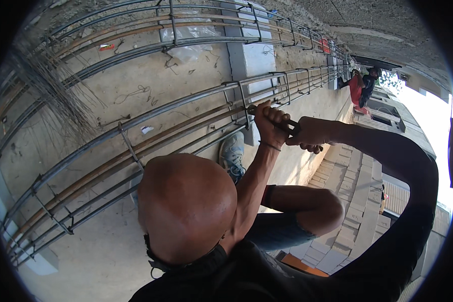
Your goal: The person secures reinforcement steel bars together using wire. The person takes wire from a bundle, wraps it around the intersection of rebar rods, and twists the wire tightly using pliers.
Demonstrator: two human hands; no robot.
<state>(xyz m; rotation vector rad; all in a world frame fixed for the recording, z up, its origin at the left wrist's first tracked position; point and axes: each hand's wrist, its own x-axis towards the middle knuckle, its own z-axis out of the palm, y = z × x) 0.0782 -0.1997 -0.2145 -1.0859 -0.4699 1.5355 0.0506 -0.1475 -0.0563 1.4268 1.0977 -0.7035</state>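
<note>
My left hand [272,122], with a thin dark band at its wrist, is closed around a dark metal bar-like tool [287,126]. My right hand [312,135] grips the other end of it, to the right. Beyond my left hand, the tool's far end meets a stirrup and bars of the nearer rebar cage [186,121]; the exact contact is hidden by my fingers. Long steel bars, some rusty, run through this cage, with several stirrups across them. A grey shoe [231,153] rests beside it.
A second rebar cage [211,40] runs behind, with a bundle of thin wires [50,83] across its left. Pale blocks [254,63] lie under the cages, near clear plastic sheeting [194,43]. Blocks [340,201] are stacked at right. Another person [365,90] sits at the far end.
</note>
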